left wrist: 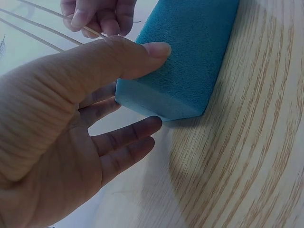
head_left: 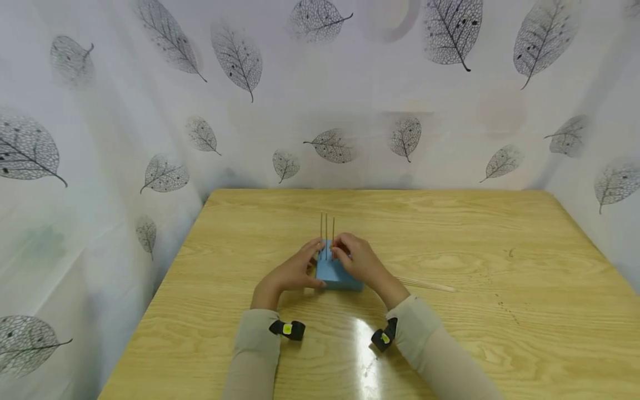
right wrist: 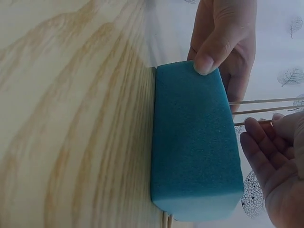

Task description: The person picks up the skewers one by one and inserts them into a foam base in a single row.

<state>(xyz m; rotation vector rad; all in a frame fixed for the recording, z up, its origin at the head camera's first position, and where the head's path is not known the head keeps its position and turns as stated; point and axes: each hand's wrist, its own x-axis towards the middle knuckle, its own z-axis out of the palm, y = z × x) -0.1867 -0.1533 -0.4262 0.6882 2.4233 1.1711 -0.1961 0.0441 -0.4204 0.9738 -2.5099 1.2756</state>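
A blue foam block (head_left: pixel 336 275) lies on the table with three thin wooden sticks (head_left: pixel 326 228) standing upright from its top, toward the left and back. My left hand (head_left: pixel 294 270) holds the block at its left end; in the right wrist view its thumb (right wrist: pixel 205 64) presses the near face. My right hand (head_left: pixel 365 261) is over the block's top and pinches the rightmost stick (right wrist: pixel 251 123) low down, between thumb and fingers. Part of the block's top is hidden behind the right hand in the head view.
More loose thin sticks (head_left: pixel 425 284) lie on the wooden table (head_left: pixel 500 239) to the right of the block, partly behind the right forearm. A white curtain (head_left: pixel 350 94) printed with grey leaves hangs behind the table and along its sides.
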